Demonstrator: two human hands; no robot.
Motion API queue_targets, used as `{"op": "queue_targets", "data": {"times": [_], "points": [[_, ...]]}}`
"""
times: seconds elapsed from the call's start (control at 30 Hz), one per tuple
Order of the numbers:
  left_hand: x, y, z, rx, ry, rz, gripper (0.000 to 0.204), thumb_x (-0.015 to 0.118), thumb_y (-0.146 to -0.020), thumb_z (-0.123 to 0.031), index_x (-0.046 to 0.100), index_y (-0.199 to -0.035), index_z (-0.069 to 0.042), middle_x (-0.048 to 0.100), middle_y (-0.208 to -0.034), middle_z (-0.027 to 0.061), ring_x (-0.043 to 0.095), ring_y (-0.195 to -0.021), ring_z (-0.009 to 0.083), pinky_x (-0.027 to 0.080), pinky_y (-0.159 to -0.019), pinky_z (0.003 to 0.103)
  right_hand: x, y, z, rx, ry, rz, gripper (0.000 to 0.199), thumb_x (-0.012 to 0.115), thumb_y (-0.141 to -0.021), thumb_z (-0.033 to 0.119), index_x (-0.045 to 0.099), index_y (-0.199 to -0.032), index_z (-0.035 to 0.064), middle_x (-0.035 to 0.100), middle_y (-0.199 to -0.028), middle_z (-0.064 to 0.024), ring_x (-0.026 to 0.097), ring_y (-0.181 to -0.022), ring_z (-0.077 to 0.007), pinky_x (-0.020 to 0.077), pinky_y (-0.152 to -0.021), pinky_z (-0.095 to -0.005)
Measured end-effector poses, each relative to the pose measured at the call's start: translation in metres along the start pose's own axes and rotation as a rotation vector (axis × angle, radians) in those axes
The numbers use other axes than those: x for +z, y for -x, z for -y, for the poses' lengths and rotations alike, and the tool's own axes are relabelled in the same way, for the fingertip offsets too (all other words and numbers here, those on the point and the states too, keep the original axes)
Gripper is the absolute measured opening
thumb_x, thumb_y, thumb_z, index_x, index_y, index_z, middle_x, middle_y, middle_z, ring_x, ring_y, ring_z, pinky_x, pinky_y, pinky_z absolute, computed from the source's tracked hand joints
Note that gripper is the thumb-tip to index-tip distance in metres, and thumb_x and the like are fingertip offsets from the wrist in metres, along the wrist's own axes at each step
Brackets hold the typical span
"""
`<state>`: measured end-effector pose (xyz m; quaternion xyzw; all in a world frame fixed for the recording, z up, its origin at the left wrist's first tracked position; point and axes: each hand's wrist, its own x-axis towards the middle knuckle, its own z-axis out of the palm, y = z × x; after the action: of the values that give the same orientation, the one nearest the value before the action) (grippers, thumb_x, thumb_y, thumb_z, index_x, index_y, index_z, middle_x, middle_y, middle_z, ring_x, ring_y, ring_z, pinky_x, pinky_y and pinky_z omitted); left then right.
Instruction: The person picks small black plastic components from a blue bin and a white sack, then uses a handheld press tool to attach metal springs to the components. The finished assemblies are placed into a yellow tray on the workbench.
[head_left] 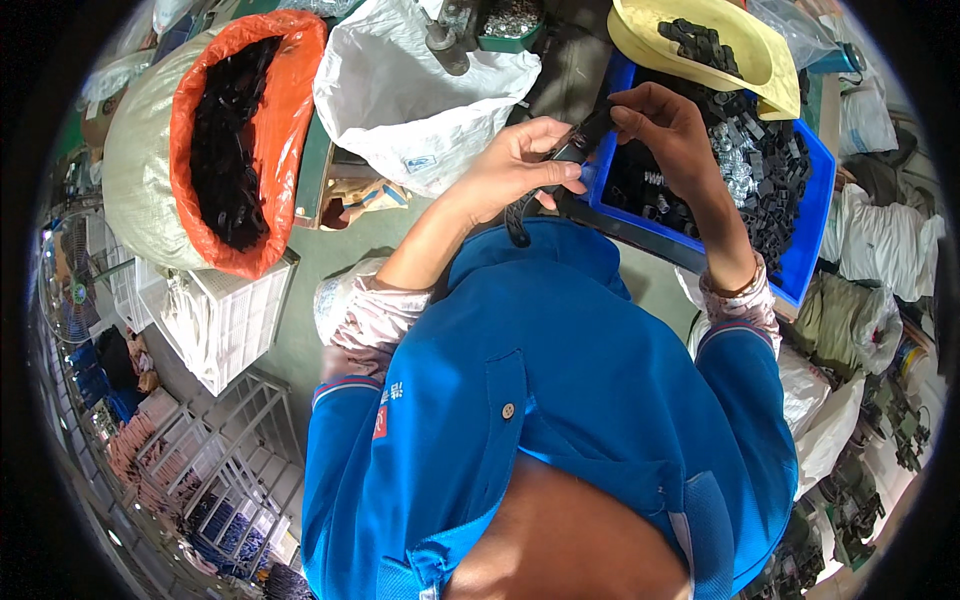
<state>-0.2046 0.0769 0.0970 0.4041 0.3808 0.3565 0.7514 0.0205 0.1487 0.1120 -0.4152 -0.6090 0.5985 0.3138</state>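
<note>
My left hand (515, 168) is closed on a long black part (571, 153), its thumb lying along the part and its fingers behind. A curved, narrow black end (517, 222) hangs below this hand. My right hand (672, 132) pinches at the upper end of the black part with thumb and forefinger, above the near left side of a blue bin (822, 215). Whether those fingers also hold a smaller piece, I cannot tell. In the bin lie many small black pieces (780, 185), some clear or shiny pieces (735, 165) and metal springs (655, 178).
A yellow scoop-shaped tray (640, 40) with black pieces rests over the bin's far side. A white sack (375, 90) lies open ahead on the left. Farther left, an orange-lined sack (290, 110) holds black parts above a white crate (225, 330). Bags (880, 240) crowd the right.
</note>
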Motion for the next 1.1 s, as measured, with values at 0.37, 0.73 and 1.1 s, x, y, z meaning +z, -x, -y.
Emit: {"op": "queue_targets", "data": {"times": [0.37, 0.73, 1.1], "points": [[0.006, -0.013, -0.002, -0.022, -0.011, -0.016, 0.030, 0.069, -0.088, -0.008, 0.052, -0.111, -0.002, 0.069, -0.097, 0.0080, 0.071, -0.083, 0.0163, 0.050, -0.052, 0.023, 0.003, 0.009, -0.012, 0.028, -0.059, -0.024, 0.022, 0.069, -0.090, 0.015, 0.063, -0.102, -0.0019, 0.065, -0.083, -0.0036, 0.059, -0.075, -0.0092, 0.0486, -0.070, -0.0238], [0.018, -0.030, -0.001, -0.004, -0.021, 0.013, 0.031, 0.070, -0.086, -0.007, 0.052, -0.109, 0.001, 0.070, -0.096, 0.0119, 0.070, -0.079, 0.0158, 0.046, -0.049, 0.022, -0.001, 0.024, -0.023, -0.020, -0.217, -0.131, 0.019, 0.069, -0.089, 0.014, 0.062, -0.098, -0.0011, 0.064, -0.083, -0.0046, 0.058, -0.074, -0.0089, 0.0474, -0.067, -0.0238], [0.050, -0.054, 0.005, 0.207, -0.491, -0.176, 0.030, 0.073, -0.083, -0.001, 0.047, -0.097, -0.004, 0.058, -0.072, 0.0007, 0.065, -0.066, 0.0119, 0.048, -0.046, 0.020, -0.006, 0.057, -0.009, -0.007, -0.232, -0.198, 0.015, 0.067, -0.092, 0.010, 0.061, -0.100, -0.0004, 0.063, -0.090, -0.0002, 0.059, -0.085, -0.0061, 0.0489, -0.076, -0.0220]]}}
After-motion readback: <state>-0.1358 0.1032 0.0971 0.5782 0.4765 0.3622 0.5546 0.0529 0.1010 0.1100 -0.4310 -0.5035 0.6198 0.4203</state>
